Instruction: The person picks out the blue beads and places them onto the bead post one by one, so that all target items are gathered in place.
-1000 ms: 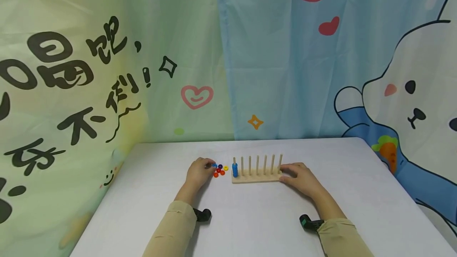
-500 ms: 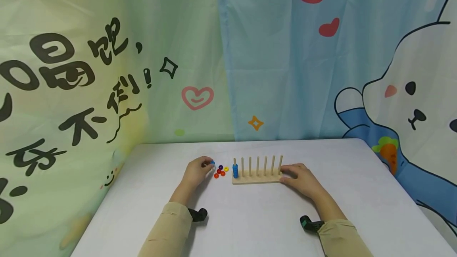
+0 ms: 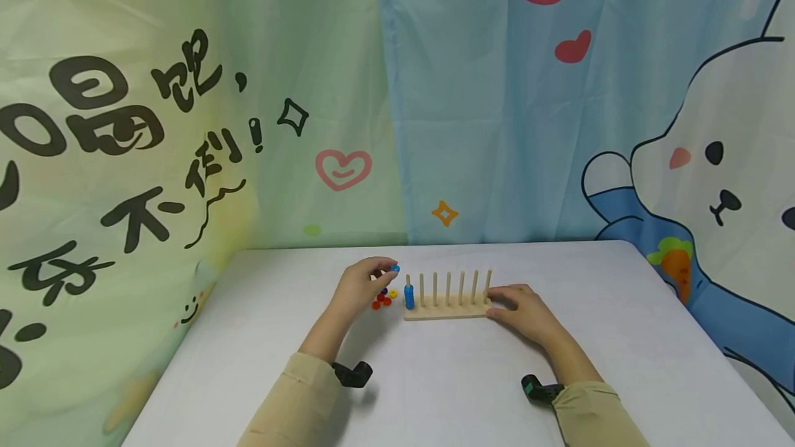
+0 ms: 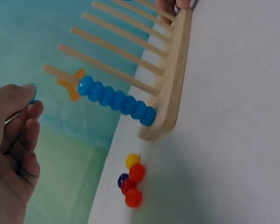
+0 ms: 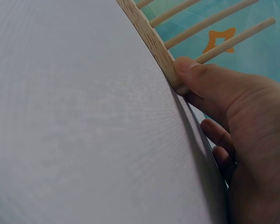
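Note:
A light wooden pegboard (image 3: 447, 312) with a row of several upright pegs stands on the white table. Its leftmost peg carries a stack of blue beads (image 4: 117, 100), and the bare peg tip sticks out above them. My left hand (image 3: 360, 287) pinches one blue bead (image 3: 395, 268) between thumb and fingers, raised just left of that peg and apart from it. In the left wrist view the thumb mostly hides this bead. At the other end, my right hand (image 3: 526, 310) grips the right end of the board, thumb on its edge in the right wrist view.
Left of the board lies a small cluster of loose beads: a yellow bead (image 4: 133, 160), a dark blue bead (image 4: 123, 180) and several red or orange beads (image 4: 133, 198). A printed curtain (image 3: 459, 102) hangs behind the table (image 3: 447, 392).
My left hand has picked a blue bead out of the cluster, drawn it slightly left, then lifted it up and right toward the leftmost peg. The right hand and board have stayed still.

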The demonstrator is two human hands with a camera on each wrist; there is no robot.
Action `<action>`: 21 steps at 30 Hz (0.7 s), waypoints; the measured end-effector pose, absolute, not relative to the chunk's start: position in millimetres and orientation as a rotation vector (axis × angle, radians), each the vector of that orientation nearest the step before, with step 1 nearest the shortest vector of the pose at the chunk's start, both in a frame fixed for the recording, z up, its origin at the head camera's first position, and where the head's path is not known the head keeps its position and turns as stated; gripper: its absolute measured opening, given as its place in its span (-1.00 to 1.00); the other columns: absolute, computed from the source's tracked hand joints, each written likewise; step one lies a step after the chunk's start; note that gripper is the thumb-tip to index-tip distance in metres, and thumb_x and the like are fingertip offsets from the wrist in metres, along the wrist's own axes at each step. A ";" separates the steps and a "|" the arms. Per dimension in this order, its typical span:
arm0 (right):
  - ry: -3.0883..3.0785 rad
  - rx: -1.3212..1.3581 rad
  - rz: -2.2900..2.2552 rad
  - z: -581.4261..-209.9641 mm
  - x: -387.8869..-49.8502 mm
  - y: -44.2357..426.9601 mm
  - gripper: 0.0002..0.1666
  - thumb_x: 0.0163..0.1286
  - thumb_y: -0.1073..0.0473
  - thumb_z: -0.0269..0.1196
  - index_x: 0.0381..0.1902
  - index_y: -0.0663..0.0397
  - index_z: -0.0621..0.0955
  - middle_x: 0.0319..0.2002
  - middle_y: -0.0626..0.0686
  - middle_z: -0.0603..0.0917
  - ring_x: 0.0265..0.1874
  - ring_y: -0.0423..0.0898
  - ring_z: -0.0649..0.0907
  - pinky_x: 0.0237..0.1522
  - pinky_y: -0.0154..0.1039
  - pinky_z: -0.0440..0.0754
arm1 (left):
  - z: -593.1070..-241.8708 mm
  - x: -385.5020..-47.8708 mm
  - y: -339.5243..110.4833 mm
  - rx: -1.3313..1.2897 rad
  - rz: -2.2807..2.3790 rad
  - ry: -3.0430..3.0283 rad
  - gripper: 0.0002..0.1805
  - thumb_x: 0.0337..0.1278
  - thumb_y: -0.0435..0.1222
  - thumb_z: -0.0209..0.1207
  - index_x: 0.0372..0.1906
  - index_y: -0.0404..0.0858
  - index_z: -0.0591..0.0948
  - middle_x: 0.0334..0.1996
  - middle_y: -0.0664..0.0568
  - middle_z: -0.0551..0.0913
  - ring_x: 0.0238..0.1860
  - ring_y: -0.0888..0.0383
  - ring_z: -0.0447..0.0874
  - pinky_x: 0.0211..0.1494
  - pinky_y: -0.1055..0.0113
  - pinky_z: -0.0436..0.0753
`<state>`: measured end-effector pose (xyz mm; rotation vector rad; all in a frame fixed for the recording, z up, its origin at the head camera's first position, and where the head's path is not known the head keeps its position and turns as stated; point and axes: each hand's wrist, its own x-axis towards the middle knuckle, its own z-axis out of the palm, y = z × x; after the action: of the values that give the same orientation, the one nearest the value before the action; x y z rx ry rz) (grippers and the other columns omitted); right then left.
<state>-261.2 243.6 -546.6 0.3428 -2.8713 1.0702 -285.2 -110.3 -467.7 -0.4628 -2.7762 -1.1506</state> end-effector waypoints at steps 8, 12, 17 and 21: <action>-2.869 0.327 1.070 -547.5 -260.7 242.3 -0.43 0.26 -0.13 0.37 0.16 -0.02 0.63 0.18 0.26 0.54 0.25 0.31 0.45 0.24 0.35 0.35 | -460.0 -279.2 -100.2 -0.554 -1.185 -2.753 -0.71 0.28 -0.09 0.26 0.05 -0.04 0.69 -0.23 0.18 0.69 -0.22 0.21 0.56 -0.31 0.39 0.56; -2.871 0.320 1.074 -548.2 -260.8 241.3 -0.41 0.27 -0.16 0.36 0.18 -0.05 0.63 0.19 0.24 0.55 0.26 0.29 0.44 0.24 0.35 0.35 | -458.8 -276.8 -98.2 -0.587 -1.208 -2.770 -0.69 0.29 -0.11 0.25 0.07 -0.06 0.68 -0.19 0.16 0.69 -0.19 0.19 0.56 -0.34 0.39 0.57; -2.869 0.323 1.067 -547.8 -262.1 240.5 -0.41 0.27 -0.18 0.36 0.18 -0.06 0.62 0.19 0.22 0.56 0.26 0.29 0.44 0.25 0.35 0.34 | -462.7 -277.4 -98.1 -0.613 -1.200 -2.785 -0.67 0.30 -0.11 0.24 0.11 -0.08 0.67 -0.15 0.17 0.69 -0.16 0.19 0.56 -0.32 0.40 0.56; -2.871 0.325 1.062 -547.7 -262.6 240.2 -0.41 0.27 -0.17 0.36 0.18 -0.06 0.62 0.19 0.22 0.56 0.26 0.29 0.44 0.24 0.35 0.34 | -470.4 -279.6 -99.0 -0.610 -1.239 -2.781 -0.69 0.28 -0.13 0.26 0.08 -0.08 0.68 -0.17 0.15 0.69 -0.26 0.16 0.61 -0.38 0.39 0.57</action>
<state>-262.6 240.2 -547.7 0.3252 -2.8714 1.0624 -279.6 -99.0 -470.4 -0.6099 -2.7810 -1.2387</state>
